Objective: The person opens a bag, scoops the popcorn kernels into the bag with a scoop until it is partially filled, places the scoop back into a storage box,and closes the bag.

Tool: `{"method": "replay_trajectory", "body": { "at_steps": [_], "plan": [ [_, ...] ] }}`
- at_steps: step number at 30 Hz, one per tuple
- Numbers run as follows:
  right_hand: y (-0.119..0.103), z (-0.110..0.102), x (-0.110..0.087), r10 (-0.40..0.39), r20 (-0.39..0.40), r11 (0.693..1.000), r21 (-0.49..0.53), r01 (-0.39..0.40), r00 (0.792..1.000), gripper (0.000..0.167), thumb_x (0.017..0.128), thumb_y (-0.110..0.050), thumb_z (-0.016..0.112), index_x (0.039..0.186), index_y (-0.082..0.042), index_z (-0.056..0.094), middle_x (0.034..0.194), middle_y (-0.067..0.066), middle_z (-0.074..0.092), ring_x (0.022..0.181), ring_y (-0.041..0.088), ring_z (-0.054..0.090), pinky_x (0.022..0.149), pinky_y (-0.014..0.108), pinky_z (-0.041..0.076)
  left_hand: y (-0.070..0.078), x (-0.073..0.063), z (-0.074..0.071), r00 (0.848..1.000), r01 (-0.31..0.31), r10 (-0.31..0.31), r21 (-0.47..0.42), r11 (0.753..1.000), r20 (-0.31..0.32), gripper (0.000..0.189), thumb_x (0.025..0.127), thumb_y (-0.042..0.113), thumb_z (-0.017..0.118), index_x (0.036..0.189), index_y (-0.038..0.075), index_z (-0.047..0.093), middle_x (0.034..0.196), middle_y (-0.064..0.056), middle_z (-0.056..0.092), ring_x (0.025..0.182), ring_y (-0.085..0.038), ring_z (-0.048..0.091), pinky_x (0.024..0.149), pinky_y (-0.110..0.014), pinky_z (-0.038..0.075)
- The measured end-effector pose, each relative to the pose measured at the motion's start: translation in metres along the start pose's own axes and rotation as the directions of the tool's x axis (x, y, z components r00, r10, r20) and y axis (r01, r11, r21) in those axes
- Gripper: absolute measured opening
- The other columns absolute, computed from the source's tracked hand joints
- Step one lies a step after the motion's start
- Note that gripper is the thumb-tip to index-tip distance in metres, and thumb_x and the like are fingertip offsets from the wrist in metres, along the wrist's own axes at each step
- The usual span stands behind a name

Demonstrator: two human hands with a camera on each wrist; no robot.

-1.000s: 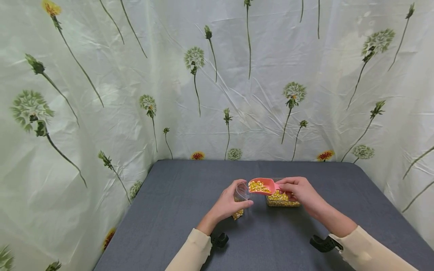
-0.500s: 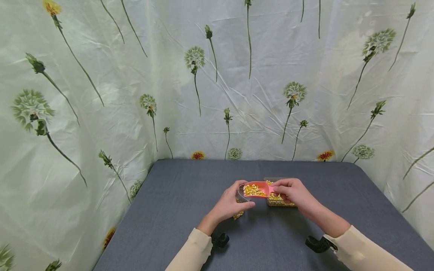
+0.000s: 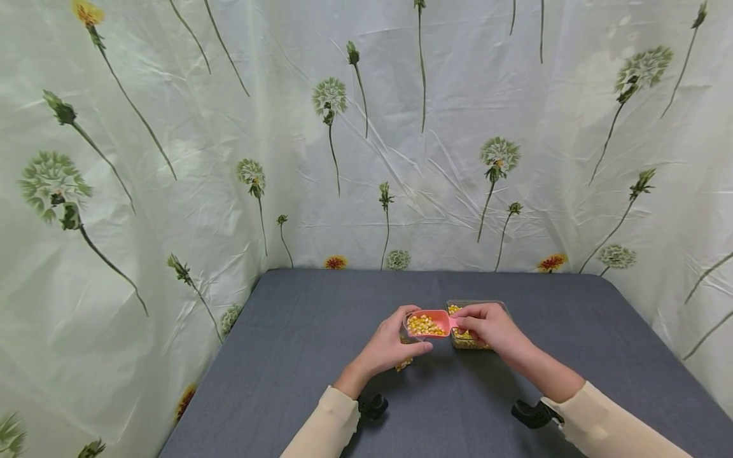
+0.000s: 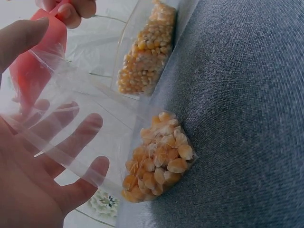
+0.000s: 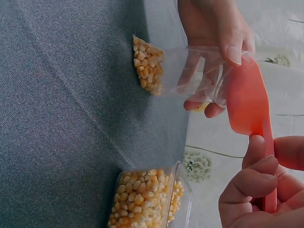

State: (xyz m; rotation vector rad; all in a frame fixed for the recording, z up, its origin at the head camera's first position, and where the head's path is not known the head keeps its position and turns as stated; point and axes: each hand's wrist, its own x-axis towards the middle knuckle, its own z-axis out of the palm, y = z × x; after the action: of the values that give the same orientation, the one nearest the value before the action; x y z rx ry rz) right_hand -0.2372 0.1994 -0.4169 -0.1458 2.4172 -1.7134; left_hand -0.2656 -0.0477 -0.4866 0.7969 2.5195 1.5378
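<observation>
My left hand (image 3: 386, 350) holds a clear plastic bag (image 5: 175, 71) upright, thumb and spread fingers curved around its open mouth. Corn kernels (image 4: 159, 161) fill the bag's bottom, which sits at the table surface. A pink scoop (image 5: 249, 97) is pinched by its handle in my right hand (image 3: 492, 327). Its load of kernels (image 3: 425, 325) shows in the head view, with the scoop's front end inside the mouth of the bag. In the left wrist view, the scoop (image 4: 40, 61) appears partly behind the clear film and left thumb.
Behind my right hand stands a clear rectangular container (image 3: 478, 301) of corn kernels, partly hidden by that hand. A dark grey cloth covers the table (image 3: 321, 331). A white curtain (image 3: 366, 159) with dandelion prints hangs beyond its back edge.
My right hand has moved left with the loaded scoop, bringing it from beside the bag into its mouth. The left hand and bag have barely moved.
</observation>
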Motion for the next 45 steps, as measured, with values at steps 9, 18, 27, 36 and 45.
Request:
{"method": "replay_trajectory", "body": {
  "at_steps": [9,18,27,36,45],
  "plan": [
    [0.004,0.003,0.002,-0.033,0.013,0.999,-0.002,0.033,0.999,0.025,0.100,-0.012,0.062,0.116,0.005,0.071,0.066,0.003,0.050,0.051,0.014,0.036,0.048,0.029,0.036,0.000,0.000,0.002,1.000,0.007,-0.007,-0.007,1.000,-0.010,0.065,0.085,0.037,0.082,0.140,0.029,0.048,0.125,0.013,0.057,0.106,-0.011,0.057,0.084,-0.031,0.052],
    [0.002,0.008,0.000,-0.072,-0.002,0.996,-0.051,0.072,0.997,0.021,0.099,-0.010,0.062,0.112,0.003,0.073,0.068,0.005,0.052,0.053,0.014,0.038,0.049,0.029,0.039,0.000,-0.001,0.001,1.000,0.012,-0.012,-0.012,1.000,-0.011,0.064,0.085,0.038,0.083,0.138,0.029,0.048,0.125,0.012,0.058,0.108,-0.009,0.058,0.089,-0.033,0.051],
    [-0.001,0.013,0.000,-0.158,-0.046,0.976,-0.161,0.149,0.986,0.018,0.098,-0.008,0.063,0.109,0.000,0.075,0.097,0.009,0.071,0.073,0.027,0.055,0.059,0.030,0.047,-0.001,0.000,0.000,1.000,-0.001,0.001,-0.015,1.000,-0.012,0.062,0.086,0.037,0.082,0.138,0.030,0.049,0.124,0.013,0.058,0.106,-0.009,0.058,0.087,-0.033,0.051],
    [-0.006,0.015,0.000,-0.200,-0.062,0.954,-0.241,0.180,0.978,0.016,0.098,-0.008,0.063,0.106,-0.006,0.076,0.096,0.006,0.072,0.081,0.028,0.058,0.065,0.031,0.049,-0.003,0.001,-0.001,1.000,0.001,-0.001,-0.010,1.000,-0.031,0.064,0.084,0.043,0.082,0.137,0.030,0.049,0.121,0.013,0.059,0.102,-0.009,0.059,0.083,-0.030,0.051],
    [-0.012,0.017,-0.001,-0.190,-0.077,0.944,-0.290,0.160,0.979,0.017,0.098,-0.010,0.063,0.107,-0.007,0.076,0.087,0.002,0.068,0.073,0.020,0.052,0.058,0.031,0.044,-0.002,0.000,-0.002,0.999,0.014,-0.015,-0.021,1.000,-0.034,0.066,0.083,0.046,0.082,0.137,0.030,0.049,0.120,0.013,0.059,0.100,-0.010,0.060,0.081,-0.030,0.052]
  ]
}}
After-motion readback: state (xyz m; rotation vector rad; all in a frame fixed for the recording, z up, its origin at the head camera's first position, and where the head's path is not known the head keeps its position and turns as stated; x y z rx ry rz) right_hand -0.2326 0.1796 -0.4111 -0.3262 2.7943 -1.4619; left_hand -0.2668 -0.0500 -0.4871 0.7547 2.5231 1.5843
